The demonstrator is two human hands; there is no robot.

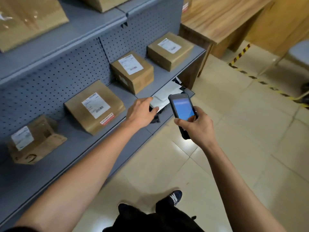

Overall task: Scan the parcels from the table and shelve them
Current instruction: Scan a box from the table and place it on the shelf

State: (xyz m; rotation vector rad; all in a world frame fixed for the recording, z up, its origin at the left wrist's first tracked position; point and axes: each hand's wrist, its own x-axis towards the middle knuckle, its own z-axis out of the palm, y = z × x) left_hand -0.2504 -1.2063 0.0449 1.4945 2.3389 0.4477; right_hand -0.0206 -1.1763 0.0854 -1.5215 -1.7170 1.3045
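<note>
The left hand reaches out over the front edge of the grey shelf, its fingers curled round the near end of a white mailer parcel that lies on the tier below. The right hand grips a black handheld scanner, fingers wrapped behind it and thumb on its lit blue screen, just right of the left fingers and over the mailer. Left of the left fingers, 4 brown boxes with white labels sit in a row on the shelf: nearest a flat box, then beyond the fingers a cube box and another. A wooden table stands far beyond the right fingers.
</note>
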